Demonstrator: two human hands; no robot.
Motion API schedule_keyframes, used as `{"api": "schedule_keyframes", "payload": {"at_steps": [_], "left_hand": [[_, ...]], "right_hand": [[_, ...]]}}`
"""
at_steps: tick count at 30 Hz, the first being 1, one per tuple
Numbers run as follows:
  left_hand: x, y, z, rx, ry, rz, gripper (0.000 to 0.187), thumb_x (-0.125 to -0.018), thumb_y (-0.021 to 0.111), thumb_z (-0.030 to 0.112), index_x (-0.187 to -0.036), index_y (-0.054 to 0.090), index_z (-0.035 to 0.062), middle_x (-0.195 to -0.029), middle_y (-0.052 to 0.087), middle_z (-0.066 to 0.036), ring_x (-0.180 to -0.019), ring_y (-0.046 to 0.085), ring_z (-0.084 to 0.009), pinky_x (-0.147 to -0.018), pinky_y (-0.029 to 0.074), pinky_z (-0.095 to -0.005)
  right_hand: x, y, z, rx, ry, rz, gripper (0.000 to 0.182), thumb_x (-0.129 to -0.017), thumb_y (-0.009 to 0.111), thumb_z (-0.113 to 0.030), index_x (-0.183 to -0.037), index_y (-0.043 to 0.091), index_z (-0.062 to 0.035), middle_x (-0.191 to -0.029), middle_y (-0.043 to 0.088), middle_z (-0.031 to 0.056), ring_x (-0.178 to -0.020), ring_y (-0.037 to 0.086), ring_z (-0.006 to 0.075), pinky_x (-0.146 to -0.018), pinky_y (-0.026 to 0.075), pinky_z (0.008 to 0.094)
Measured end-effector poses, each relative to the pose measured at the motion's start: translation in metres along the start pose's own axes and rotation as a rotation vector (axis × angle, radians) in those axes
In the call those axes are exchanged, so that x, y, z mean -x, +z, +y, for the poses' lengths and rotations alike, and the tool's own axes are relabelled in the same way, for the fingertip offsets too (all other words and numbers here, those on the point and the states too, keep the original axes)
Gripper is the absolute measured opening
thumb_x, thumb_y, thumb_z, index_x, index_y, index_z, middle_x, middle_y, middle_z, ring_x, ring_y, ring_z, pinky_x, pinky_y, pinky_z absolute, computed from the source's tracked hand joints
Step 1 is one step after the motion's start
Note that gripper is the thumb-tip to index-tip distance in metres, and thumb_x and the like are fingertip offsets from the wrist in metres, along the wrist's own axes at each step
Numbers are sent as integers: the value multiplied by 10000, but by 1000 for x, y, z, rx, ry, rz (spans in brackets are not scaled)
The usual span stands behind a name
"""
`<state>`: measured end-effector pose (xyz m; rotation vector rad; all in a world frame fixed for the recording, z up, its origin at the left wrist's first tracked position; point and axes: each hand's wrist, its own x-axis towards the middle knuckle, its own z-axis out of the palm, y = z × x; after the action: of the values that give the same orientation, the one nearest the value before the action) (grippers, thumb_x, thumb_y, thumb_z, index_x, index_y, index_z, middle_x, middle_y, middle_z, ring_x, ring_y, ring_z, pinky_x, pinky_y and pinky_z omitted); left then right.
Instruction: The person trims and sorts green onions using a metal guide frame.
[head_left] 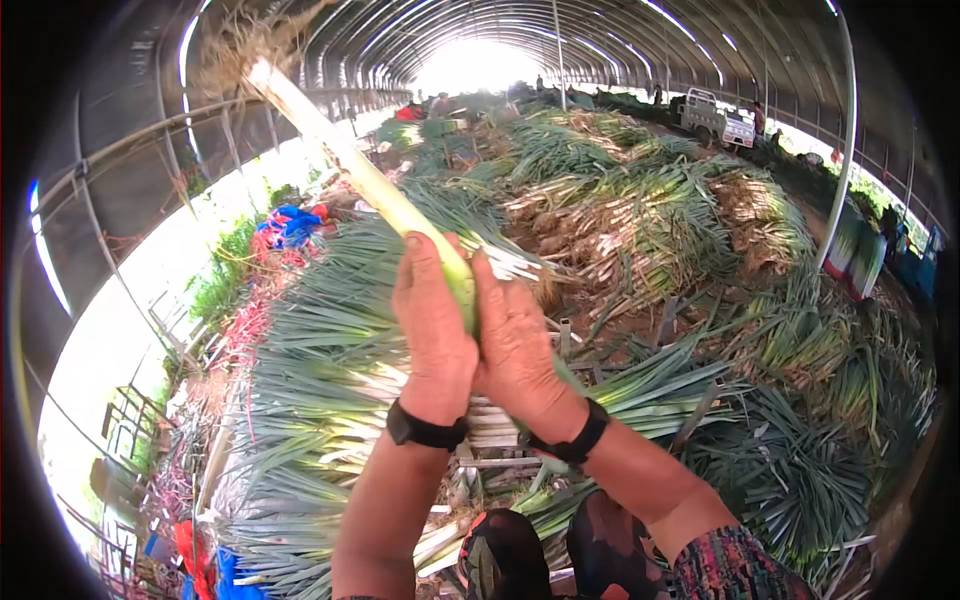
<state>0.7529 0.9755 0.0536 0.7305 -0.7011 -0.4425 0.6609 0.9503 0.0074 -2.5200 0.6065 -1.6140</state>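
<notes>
Head view shows both hands pressed together, palms facing, around one long green onion with a white stalk and rooty end (pixel 340 150). The left hand (pixel 432 325) and right hand (pixel 518 340) clasp its pale green part; the stalk rises up and leftward from them. Each wrist wears a black band. Beyond and below the hands lie heaped bundles of green onions (pixel 640 220). Far past them, to the right, stands a small white truck (pixel 715 118). No writing is readable.
</notes>
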Motion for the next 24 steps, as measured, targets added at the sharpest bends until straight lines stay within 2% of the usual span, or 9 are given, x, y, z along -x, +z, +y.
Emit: {"api": "schedule_keyframes", "payload": {"at_steps": [2, 5, 6, 9, 10, 13, 19, 23, 24], "left_hand": [[7, -1, -1, -61, -59, -21, 516, -1008, 509, 464, -1168, 598, -18, -962, 638, -68, -848, 593, -133, -744, 501, -297], [15, -20, 4, -272, 19, -137, 449, -980, 602, 391, -1197, 606, -3, -939, 629, -36, -754, 527, -87, -693, 452, -253], [22, -17, 6, -293, 176, -130, 396, -976, 612, 374, -1115, 596, 4, -930, 601, -29, -737, 505, -81, -673, 438, -252], [30, -19, -13, -235, 156, 14, 330, -976, 611, 350, -992, 558, 25, -901, 576, -18, -733, 489, -74, -624, 421, -241], [18, -34, -39, -271, 304, 100, 387, -959, 603, 421, -950, 498, 48, -788, 550, -24, -640, 540, -93, -501, 433, -240], [22, -51, -36, -12, 101, 294, 332, -973, 608, 338, -870, 502, 41, -778, 533, -25, -661, 462, -71, -518, 368, -252], [0, -117, -27, -149, 10, 544, 436, -937, 599, 433, -852, 543, 9, -664, 490, -13, -573, 468, -118, -495, 370, -293], [-15, -206, -34, -233, 104, 507, 407, -938, 602, 474, -838, 549, 83, -617, 519, 9, -444, 452, -97, -394, 319, -265], [-9, -214, -35, -258, 104, 506, 405, -950, 585, 472, -839, 551, 85, -605, 509, 9, -436, 445, -97, -391, 314, -263]], "right_hand": [[0, -13, 10, 51, 22, -66, 907, -732, 724, -149, -1503, 265, -19, -1091, 548, 234, -853, 576, 369, -747, 504, 466], [9, -44, 26, 15, 82, -203, 818, -758, 702, -159, -1479, 321, -99, -1130, 591, 241, -981, 632, 407, -809, 536, 450], [14, -51, 29, 32, 62, -256, 822, -755, 702, -172, -1480, 322, -97, -1089, 600, 235, -955, 638, 400, -794, 536, 452], [25, -66, 30, 22, -24, -406, 820, -757, 694, -198, -1482, 325, -95, -1033, 625, 224, -929, 648, 389, -779, 535, 453], [27, -67, 28, -19, -63, -444, 808, -763, 684, -197, -1481, 327, -95, -1061, 630, 223, -954, 645, 392, -794, 534, 449], [35, -69, 21, -105, -11, -622, 774, -777, 642, -215, -1476, 330, -105, -1138, 635, 230, -1036, 625, 413, -871, 515, 457], [48, -88, -8, -155, 259, -955, 746, -782, 617, -197, -1476, 354, -116, -1261, 595, 230, -1123, 612, 379, -947, 489, 403], [91, -84, -7, -183, 53, -858, 785, -772, 631, -212, -1483, 318, -101, -1223, 588, 221, -1051, 607, 402, -883, 505, 451], [99, -81, -9, -172, 3, -824, 793, -772, 653, -206, -1482, 322, -86, -1119, 605, 222, -990, 618, 405, -838, 516, 458]]}}
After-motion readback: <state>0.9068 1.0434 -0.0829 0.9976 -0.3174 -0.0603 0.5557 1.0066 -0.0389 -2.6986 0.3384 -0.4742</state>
